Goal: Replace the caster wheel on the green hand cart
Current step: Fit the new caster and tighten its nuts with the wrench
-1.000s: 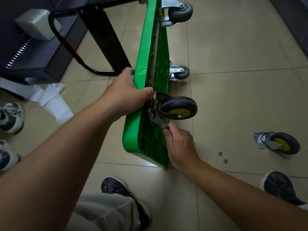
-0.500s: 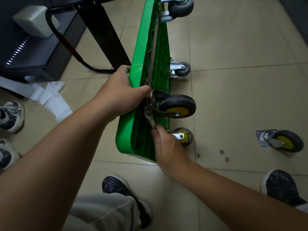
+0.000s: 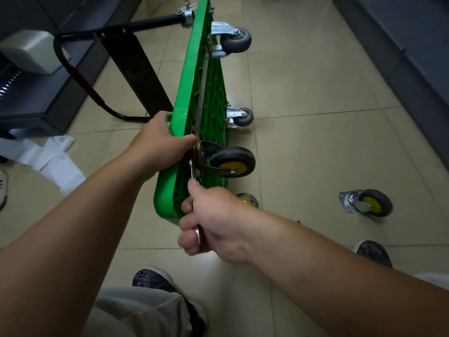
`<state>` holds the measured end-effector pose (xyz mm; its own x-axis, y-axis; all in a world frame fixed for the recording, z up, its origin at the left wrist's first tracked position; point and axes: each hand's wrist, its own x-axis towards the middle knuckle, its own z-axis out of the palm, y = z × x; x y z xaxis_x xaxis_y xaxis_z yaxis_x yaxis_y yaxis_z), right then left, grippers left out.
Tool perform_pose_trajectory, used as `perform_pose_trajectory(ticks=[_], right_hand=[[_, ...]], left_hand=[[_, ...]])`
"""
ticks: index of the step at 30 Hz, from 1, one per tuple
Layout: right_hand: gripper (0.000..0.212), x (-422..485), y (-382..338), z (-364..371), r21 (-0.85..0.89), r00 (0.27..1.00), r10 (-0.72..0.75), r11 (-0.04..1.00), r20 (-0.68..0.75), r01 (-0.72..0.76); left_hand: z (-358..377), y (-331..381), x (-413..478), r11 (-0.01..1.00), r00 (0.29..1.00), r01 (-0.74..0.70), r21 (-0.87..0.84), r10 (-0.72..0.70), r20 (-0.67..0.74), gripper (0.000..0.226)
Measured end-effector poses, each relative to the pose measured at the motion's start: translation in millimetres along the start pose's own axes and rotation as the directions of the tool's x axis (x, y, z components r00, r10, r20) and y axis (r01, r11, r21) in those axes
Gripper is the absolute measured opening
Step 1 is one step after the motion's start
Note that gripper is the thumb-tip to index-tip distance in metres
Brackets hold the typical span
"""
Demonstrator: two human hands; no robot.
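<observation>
Green hand cart (image 3: 189, 98) stands tipped on its long edge on the tiled floor (image 3: 315, 147), underside facing right. Yellow-hub caster wheel (image 3: 233, 161) sits at the cart's near upper corner. Left hand (image 3: 160, 142) grips the top edge of the deck just beside the caster plate. Right hand (image 3: 218, 222) is wrapped round the shaft of a wrench (image 3: 192, 170), whose head is at the plate.

Risks, as judged:
- The wrench head could slip off the fastener if the pull runs off-axis, and the knuckles would hit the deck ribs.
- The cart could tip or skid if the left hand eases.
- Left thumb lies near the plate, so there is a pinch hazard.
- A spare caster (image 3: 366, 203) lies loose on the floor well to the right, so there is a trip hazard.
</observation>
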<state>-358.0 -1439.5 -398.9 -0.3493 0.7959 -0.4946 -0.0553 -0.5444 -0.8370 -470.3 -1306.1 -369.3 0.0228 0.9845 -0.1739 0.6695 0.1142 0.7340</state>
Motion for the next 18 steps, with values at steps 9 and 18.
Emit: perform_pose_trajectory(ticks=[9,18], right_hand=[[0.041,2,63,-25,-0.533,0.883,-0.401,0.816,-0.243,0.224],[0.018,54,86,-58,-0.644,0.685,-0.695,0.631,-0.221,0.432]], left_hand=[[-2,-3,4,0.999,0.999,0.002,-0.037,-0.001,0.037,0.064],[-2,-9,5,1.0,1.0,-0.028,0.003,0.028,0.013,0.062]])
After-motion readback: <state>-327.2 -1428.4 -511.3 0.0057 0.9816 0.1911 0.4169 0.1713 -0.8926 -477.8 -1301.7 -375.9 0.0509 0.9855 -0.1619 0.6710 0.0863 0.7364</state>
